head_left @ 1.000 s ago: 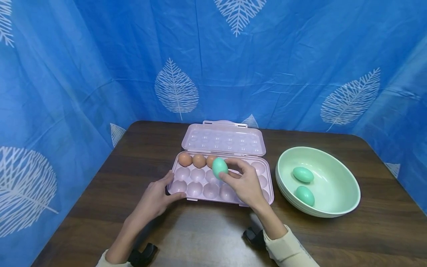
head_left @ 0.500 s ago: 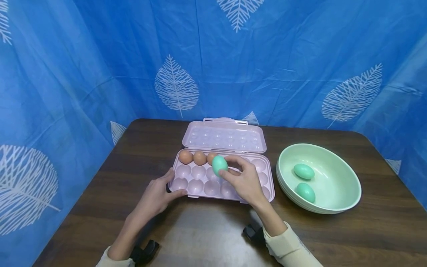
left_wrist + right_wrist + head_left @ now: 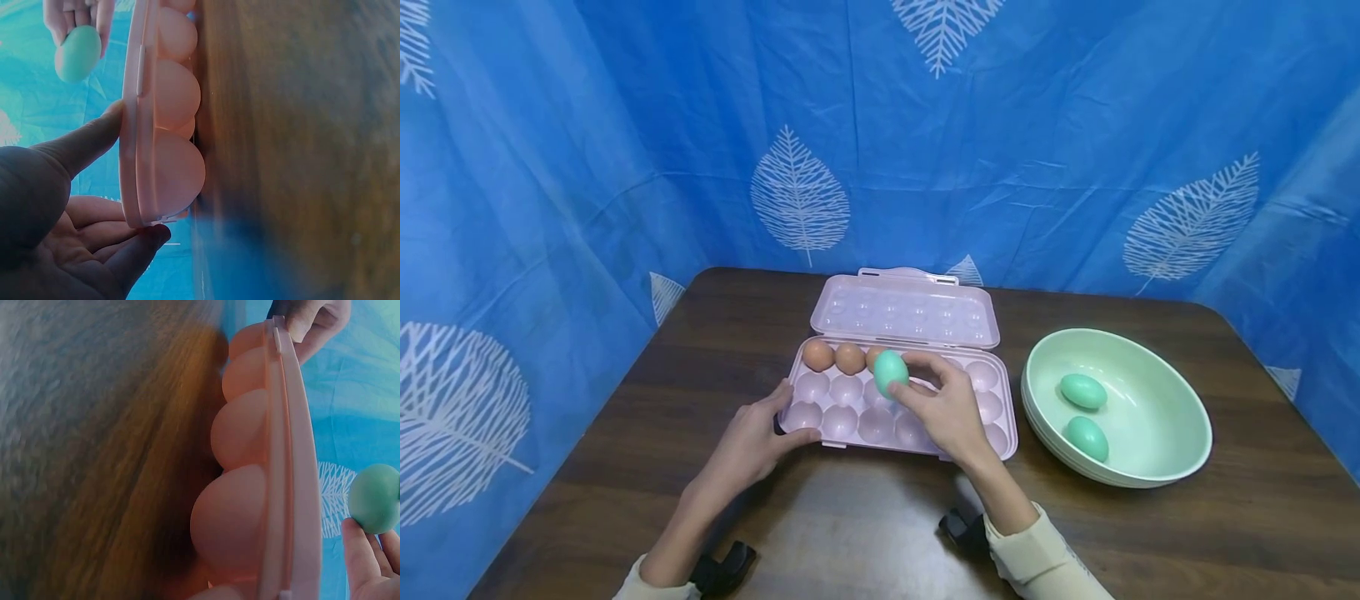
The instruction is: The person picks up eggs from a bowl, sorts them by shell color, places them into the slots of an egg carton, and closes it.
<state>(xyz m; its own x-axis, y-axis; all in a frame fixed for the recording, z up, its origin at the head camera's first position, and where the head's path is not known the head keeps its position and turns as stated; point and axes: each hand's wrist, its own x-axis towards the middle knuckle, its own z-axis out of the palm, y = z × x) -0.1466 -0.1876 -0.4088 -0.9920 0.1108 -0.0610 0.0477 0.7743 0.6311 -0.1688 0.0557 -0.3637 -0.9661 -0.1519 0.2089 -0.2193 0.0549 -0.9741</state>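
Observation:
My right hand [image 3: 951, 412] pinches a mint-green egg [image 3: 891, 374] between thumb and fingertips, held above the middle of a pink plastic egg tray [image 3: 917, 452]. In the right wrist view the same egg [image 3: 374, 499] shows clear of the tray's rim. My left hand [image 3: 748, 442] grips the tray's near left corner; in the left wrist view its thumb lies on the rim and its fingers at the end wall. Brown eggs [image 3: 850, 358] sit in the back row from the left, the third partly behind the green egg. My right hand hides some cups.
The tray's clear pink lid [image 3: 910, 310] lies folded back behind it. To the right stands a pale green bowl [image 3: 1157, 417], seemingly stacked on another, with two mint-green eggs [image 3: 1084, 391] inside. A blue leaf-print curtain [image 3: 925, 167] hangs beyond the wooden table [image 3: 865, 533].
The right hand and its green egg have shifted very slightly left over the tray. The left hand keeps its hold on the corner, and the eggs in the bowl stay put.

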